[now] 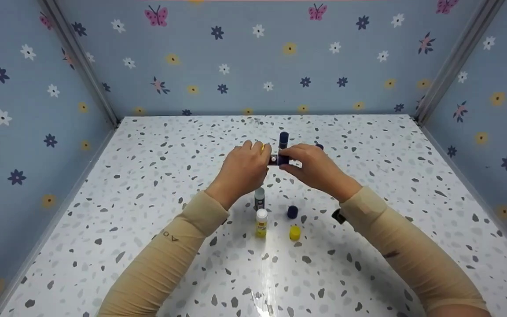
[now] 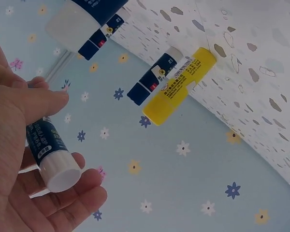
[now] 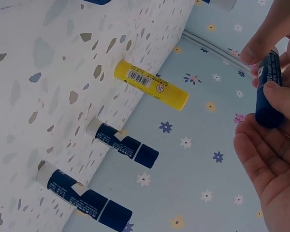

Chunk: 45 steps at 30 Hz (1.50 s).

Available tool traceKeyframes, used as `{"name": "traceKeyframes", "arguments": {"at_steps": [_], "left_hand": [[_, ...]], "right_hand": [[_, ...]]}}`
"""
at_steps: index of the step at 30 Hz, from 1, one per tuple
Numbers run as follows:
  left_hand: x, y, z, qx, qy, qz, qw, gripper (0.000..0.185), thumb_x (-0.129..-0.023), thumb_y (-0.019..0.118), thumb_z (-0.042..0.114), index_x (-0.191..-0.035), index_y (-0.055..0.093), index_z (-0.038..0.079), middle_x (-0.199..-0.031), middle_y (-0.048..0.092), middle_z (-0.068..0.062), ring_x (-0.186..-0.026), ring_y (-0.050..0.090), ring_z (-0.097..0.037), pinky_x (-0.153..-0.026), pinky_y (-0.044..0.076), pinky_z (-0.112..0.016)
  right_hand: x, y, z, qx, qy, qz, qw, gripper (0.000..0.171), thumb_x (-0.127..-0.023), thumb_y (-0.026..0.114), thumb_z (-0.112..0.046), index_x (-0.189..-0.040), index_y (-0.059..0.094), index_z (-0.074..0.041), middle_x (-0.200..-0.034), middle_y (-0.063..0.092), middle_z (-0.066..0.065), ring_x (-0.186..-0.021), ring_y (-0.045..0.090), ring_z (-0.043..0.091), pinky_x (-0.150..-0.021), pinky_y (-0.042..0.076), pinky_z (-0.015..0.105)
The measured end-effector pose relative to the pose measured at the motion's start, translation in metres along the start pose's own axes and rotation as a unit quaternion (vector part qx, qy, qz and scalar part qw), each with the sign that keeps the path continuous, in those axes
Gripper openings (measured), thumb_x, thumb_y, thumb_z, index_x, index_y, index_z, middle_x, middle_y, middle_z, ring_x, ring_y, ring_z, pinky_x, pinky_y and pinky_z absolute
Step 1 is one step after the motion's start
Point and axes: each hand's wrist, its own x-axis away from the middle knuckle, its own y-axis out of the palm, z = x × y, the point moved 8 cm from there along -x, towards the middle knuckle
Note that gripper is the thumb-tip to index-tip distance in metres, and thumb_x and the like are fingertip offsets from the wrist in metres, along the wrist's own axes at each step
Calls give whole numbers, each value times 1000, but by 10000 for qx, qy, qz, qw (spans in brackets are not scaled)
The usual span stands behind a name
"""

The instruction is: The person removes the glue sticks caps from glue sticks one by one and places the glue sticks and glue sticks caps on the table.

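Both hands meet above the middle of the table on one dark blue glue stick (image 1: 277, 159), held level. My left hand (image 1: 266, 159) grips its labelled body, and the left wrist view shows that hand (image 2: 63, 140) around the stick's white end (image 2: 60, 174). My right hand (image 1: 285, 158) pinches the dark blue cap end; in the right wrist view that hand (image 3: 268, 104) wraps the stick (image 3: 269, 92).
Behind the hands stand a blue stick (image 1: 283, 140), another partly hidden blue one (image 1: 319, 146) and a yellow stick (image 3: 150, 84). Nearer me stand a blue stick with a pale top (image 1: 259, 198), a yellow one with a white top (image 1: 261, 223), a blue cap (image 1: 292, 211) and a yellow cap (image 1: 295, 233). Flowered walls enclose three sides.
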Motion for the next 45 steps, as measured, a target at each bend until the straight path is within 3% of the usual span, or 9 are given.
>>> {"name": "traceKeyframes", "arguments": {"at_steps": [7, 14, 24, 33, 45], "left_hand": [[-5, 3, 0, -36, -176, 125, 9998, 18, -102, 71, 22, -103, 68, 4, -88, 71, -10, -70, 68, -26, -58, 61, -39], [-6, 3, 0, -232, -290, 157, 9992, 17, -101, 73, 22, -94, 67, 8, -79, 70, -7, -59, 68, -23, -50, 57, -37], [-7, 3, -3, 230, -447, -47, 9987, 22, -99, 78, 22, -82, 71, 9, -66, 69, -4, -52, 64, -20, -49, 57, -38], [-8, 5, -4, 711, -512, -570, 9945, 15, -96, 79, 17, -86, 76, 7, -73, 75, -7, -60, 69, -25, -58, 61, -42], [-6, 7, -2, 1087, -359, -1113, 9872, 14, -97, 78, 17, -92, 76, 4, -79, 75, -11, -66, 70, -31, -63, 62, -48]], "right_hand": [[2, -1, -6, -126, -184, 189, 9996, 26, -99, 79, -6, -123, 76, 5, -110, 80, 19, -99, 78, 33, -89, 64, 47], [2, -4, -14, -253, -368, 294, 9986, 24, -98, 80, -6, -120, 76, 4, -109, 80, 18, -99, 79, 31, -88, 64, 45], [3, -5, -16, -404, -404, 338, 9978, 25, -100, 79, -7, -122, 76, 3, -112, 80, 17, -104, 79, 29, -91, 64, 44], [7, -5, -17, -537, -475, 273, 9971, 28, -101, 78, -7, -127, 76, 2, -114, 80, 18, -102, 79, 30, -88, 65, 45], [15, -6, -21, -365, -776, 364, 9956, 32, -98, 80, -8, -129, 77, 2, -108, 80, 18, -95, 78, 31, -80, 66, 42]]}}
